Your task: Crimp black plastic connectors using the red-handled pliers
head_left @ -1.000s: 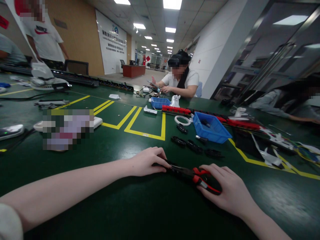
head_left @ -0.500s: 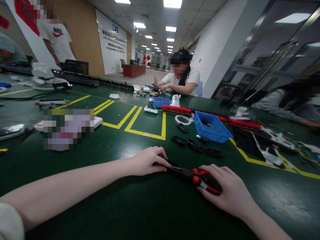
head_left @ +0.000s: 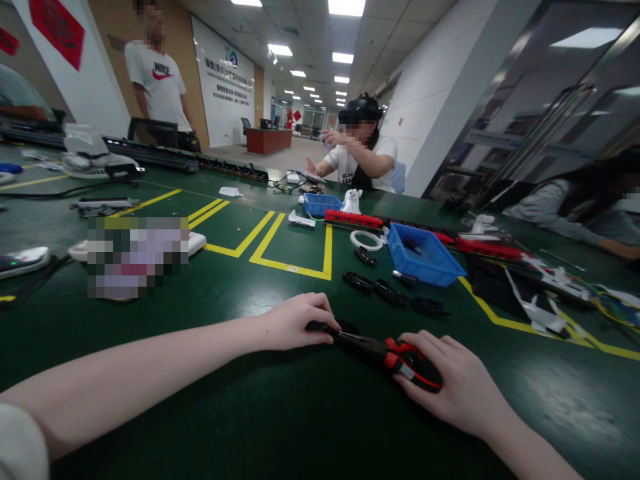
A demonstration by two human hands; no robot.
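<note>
My right hand [head_left: 447, 380] is wrapped round the red and black handles of long-nose pliers [head_left: 373, 345]. Their narrow jaws point left and reach the fingertips of my left hand [head_left: 300, 322]. Those fingers are closed on a small black part [head_left: 325, 327], mostly hidden by the fingers and dark against the table. The plier tips touch or overlap this part; whether they grip it I cannot tell. Just beyond, several black parts [head_left: 390, 291] of similar look lie on the green table [head_left: 250, 413].
A blue bin [head_left: 425, 257] with black pieces inside stands beyond my right hand, beside a white ring-shaped coil [head_left: 367, 240]. Yellow tape [head_left: 290, 269] marks the table. At the left lies a blurred-out phone-like object [head_left: 140, 263]. A person with a headset [head_left: 370, 157] sits opposite.
My hands and the pliers have barely shifted. The person opposite has raised one hand towards the face. The standing person at the back left has moved to the right.
</note>
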